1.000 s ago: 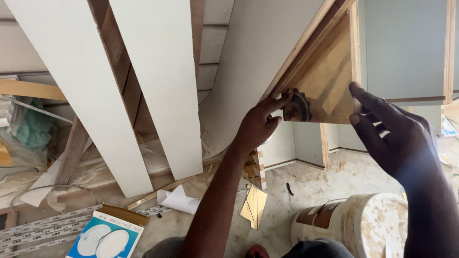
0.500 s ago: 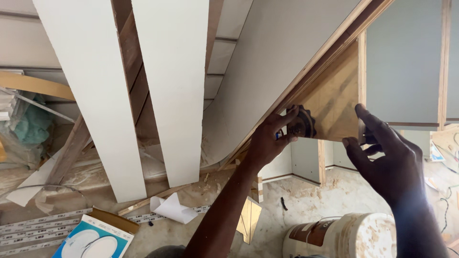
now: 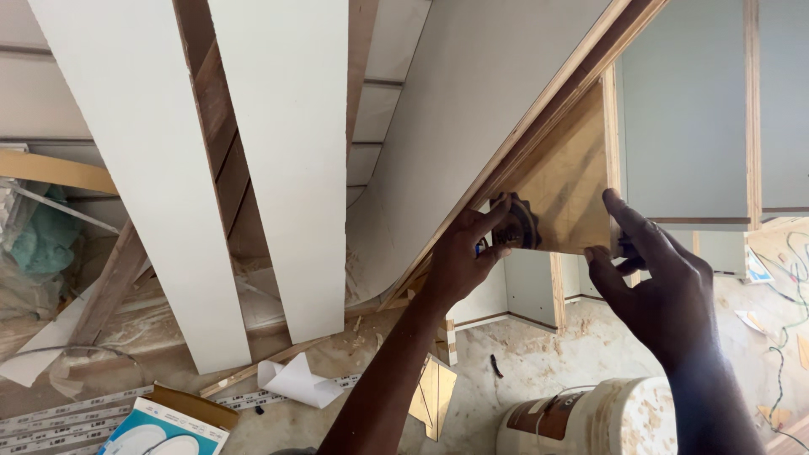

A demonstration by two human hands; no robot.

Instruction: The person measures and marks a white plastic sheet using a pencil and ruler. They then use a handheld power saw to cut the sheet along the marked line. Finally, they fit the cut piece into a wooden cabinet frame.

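Near the middle of the frame, our left hand [image 3: 459, 261] pinches a small dark round toothed knob [image 3: 516, 222] on the brown plywood panel [image 3: 566, 190]. Our right hand [image 3: 661, 286] presses loose, spread fingers on the panel's lower right corner. A dusty white plastic bucket [image 3: 590, 421] sits below, at the bottom right.

Floor [image 3: 548, 362]: bare concrete, strewn with sawdust and wood chips. Directly below the right hand's fingers [image 3: 628, 223] stands a white bucket [image 3: 590, 421], dust-coated. Below the left hand's fingers [image 3: 484, 227] lies a small mirror-like offcut [image 3: 434, 396], with a short dark object [image 3: 495, 366] just beside it. Further left of those fingers lie a curled white sheet [image 3: 295, 381], a cardboard box [image 3: 168, 425] and long pale strips [image 3: 59, 417]. Coloured wires [image 3: 788, 337] trail at far right.
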